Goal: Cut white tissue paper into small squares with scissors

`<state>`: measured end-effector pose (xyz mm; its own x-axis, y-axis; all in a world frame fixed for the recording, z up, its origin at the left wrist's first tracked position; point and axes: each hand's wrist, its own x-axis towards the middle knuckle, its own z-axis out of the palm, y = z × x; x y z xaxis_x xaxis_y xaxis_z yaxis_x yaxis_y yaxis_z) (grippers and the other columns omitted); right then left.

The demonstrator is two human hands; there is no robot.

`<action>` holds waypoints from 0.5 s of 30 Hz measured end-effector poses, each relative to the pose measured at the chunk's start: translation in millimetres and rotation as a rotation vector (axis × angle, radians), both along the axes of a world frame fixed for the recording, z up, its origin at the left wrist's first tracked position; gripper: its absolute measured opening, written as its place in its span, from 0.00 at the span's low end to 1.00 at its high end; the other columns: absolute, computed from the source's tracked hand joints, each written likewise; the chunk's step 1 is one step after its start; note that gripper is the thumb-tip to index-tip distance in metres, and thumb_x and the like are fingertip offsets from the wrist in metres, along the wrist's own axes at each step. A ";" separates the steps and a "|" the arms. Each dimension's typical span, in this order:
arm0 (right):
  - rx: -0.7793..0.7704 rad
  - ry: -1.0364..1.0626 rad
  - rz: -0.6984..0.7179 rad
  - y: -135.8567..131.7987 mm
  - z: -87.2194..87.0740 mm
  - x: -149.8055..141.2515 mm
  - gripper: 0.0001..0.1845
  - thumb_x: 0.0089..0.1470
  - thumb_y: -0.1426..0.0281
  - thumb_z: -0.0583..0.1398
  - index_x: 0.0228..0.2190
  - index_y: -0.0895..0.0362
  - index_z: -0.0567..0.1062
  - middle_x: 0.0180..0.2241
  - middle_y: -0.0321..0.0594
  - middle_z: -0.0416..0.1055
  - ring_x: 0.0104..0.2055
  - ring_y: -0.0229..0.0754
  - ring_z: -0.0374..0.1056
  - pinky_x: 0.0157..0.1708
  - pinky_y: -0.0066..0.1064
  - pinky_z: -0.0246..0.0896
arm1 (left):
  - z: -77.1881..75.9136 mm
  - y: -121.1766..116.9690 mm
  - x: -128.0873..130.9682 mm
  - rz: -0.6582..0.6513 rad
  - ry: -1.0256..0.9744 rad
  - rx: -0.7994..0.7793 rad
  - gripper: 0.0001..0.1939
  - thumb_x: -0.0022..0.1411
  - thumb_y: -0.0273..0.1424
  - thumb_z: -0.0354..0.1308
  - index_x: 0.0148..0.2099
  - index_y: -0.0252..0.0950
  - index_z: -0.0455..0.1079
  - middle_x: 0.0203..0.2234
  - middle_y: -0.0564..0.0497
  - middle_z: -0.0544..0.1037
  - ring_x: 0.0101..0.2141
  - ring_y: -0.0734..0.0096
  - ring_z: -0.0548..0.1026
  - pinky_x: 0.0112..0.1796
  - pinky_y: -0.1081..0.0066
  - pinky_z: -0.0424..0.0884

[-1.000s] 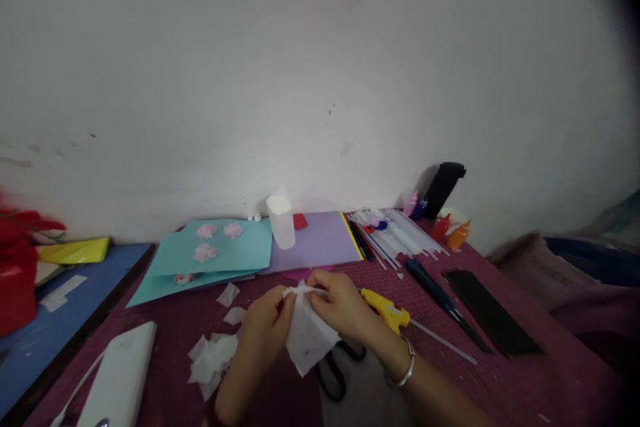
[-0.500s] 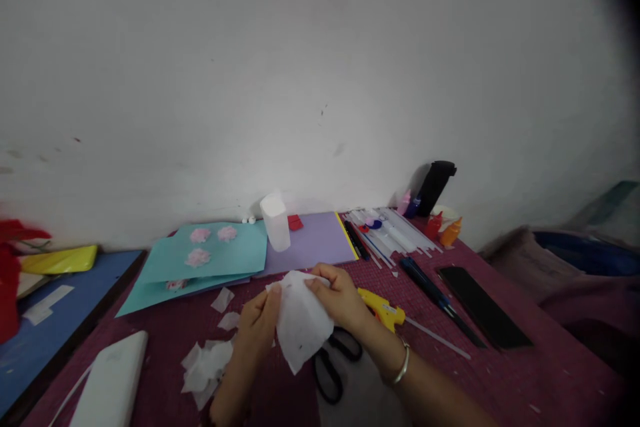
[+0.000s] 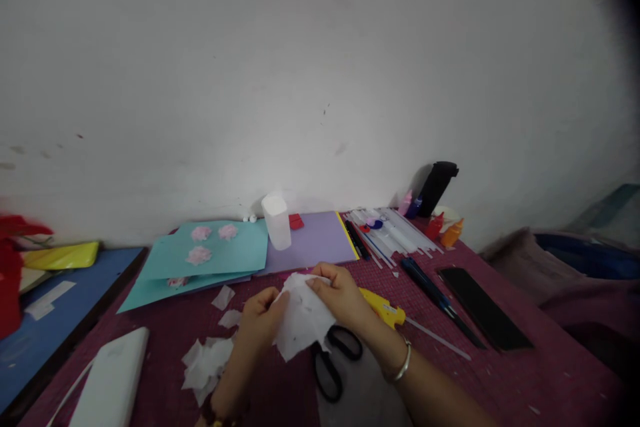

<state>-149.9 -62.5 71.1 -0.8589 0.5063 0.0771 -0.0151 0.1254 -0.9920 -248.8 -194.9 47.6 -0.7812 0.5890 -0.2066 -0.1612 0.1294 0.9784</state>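
Between my two hands hangs a thin white tissue paper sheet (image 3: 301, 320), creased and with loose corners drooping. My left hand (image 3: 265, 317) pinches its left edge between thumb and fingers. At the upper right edge, my right hand (image 3: 337, 290) grips the sheet with the thumb on top. Black-handled scissors (image 3: 327, 373) lie just below the paper, their blades hidden. Left of my left wrist is a loose heap of white paper pieces (image 3: 205, 363), with smaller scraps (image 3: 223, 297) above it. A yellow glue gun (image 3: 383, 307) with a glue stick lies beyond my right wrist.
Teal sheets (image 3: 165, 253) bear pink paper flowers (image 3: 199, 255). A white container (image 3: 277, 221) stands by a purple sheet (image 3: 315, 240). Rightward are glue sticks (image 3: 400, 230), a blue-handled tool (image 3: 425, 283), a black phone (image 3: 485, 310) and paint bottles (image 3: 451, 232). A white device (image 3: 113, 377) lies left.
The white sheet has been gathered and crumpled more, and its lower corner has risen. My left hand has moved slightly toward my right, which keeps its grip.
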 end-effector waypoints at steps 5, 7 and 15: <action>0.009 0.020 -0.022 3.8 -2.6 -1.3 0.14 0.50 0.60 0.57 0.22 0.57 0.65 0.19 0.29 0.57 0.21 0.32 0.50 0.19 0.23 0.46 | -7.2 -1.3 -6.7 -0.011 -0.012 0.038 0.19 0.41 0.46 0.65 0.23 0.35 0.67 0.13 0.58 0.66 0.16 0.76 0.63 0.18 0.77 0.57; 0.042 0.034 -0.027 3.4 -3.7 -1.4 0.14 0.51 0.60 0.56 0.22 0.57 0.65 0.20 0.30 0.59 0.22 0.33 0.52 0.20 0.24 0.48 | -6.1 0.2 -3.8 -0.019 -0.028 0.072 0.21 0.42 0.49 0.64 0.25 0.35 0.67 0.14 0.58 0.66 0.17 0.76 0.64 0.18 0.76 0.58; 0.122 0.041 -0.103 4.5 -1.7 -1.6 0.13 0.51 0.63 0.56 0.20 0.57 0.65 0.19 0.29 0.56 0.22 0.33 0.51 0.21 0.24 0.46 | 7.3 3.9 19.3 -0.068 0.047 -0.015 0.20 0.50 0.47 0.60 0.30 0.32 0.73 0.18 0.51 0.71 0.21 0.68 0.68 0.23 0.69 0.65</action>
<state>-151.5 -58.1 69.4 -0.7980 0.5762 0.1769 -0.0360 0.2474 -0.9682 -229.5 -190.9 54.9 -0.7485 0.6384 -0.1794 -0.1053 0.1527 0.9826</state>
